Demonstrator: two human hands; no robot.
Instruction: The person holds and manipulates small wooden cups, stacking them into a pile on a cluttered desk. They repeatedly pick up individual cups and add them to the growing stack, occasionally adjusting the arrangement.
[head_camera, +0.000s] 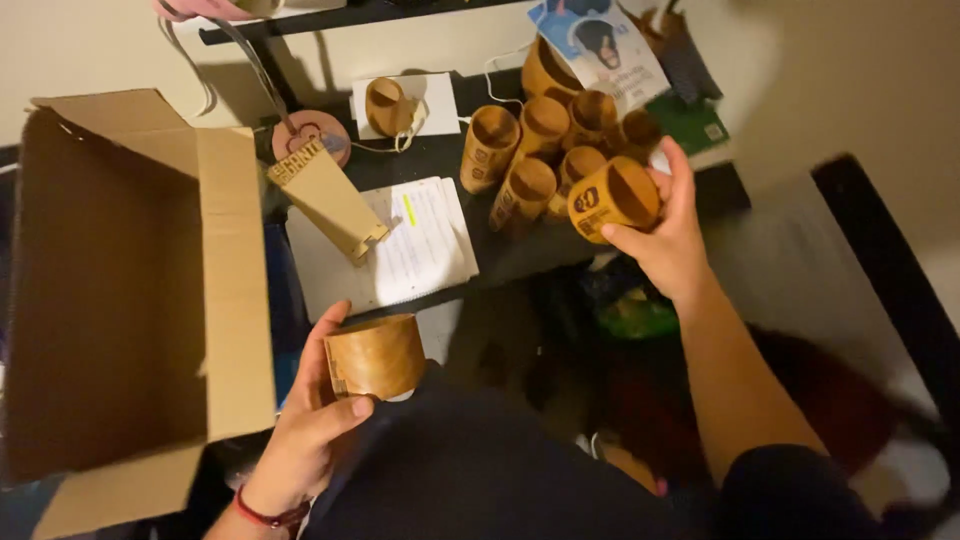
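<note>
My left hand (305, 425) grips a wooden cup (375, 357) close to my body, just below the table's near edge. My right hand (668, 235) reaches out and holds another wooden cup (612, 198) with a dark printed mark, tilted on its side. That cup is at the near right of a cluster of several similar wooden cups (530, 135) standing on the dark table (520, 255). A red band circles my left wrist.
A large open cardboard box (130, 280) stands at the left. A wooden stand (325, 195) lies on white papers (420, 245). Another cup (388, 105) rests on a white sheet further back. A printed leaflet (598, 45) and green card (690, 120) lie far right.
</note>
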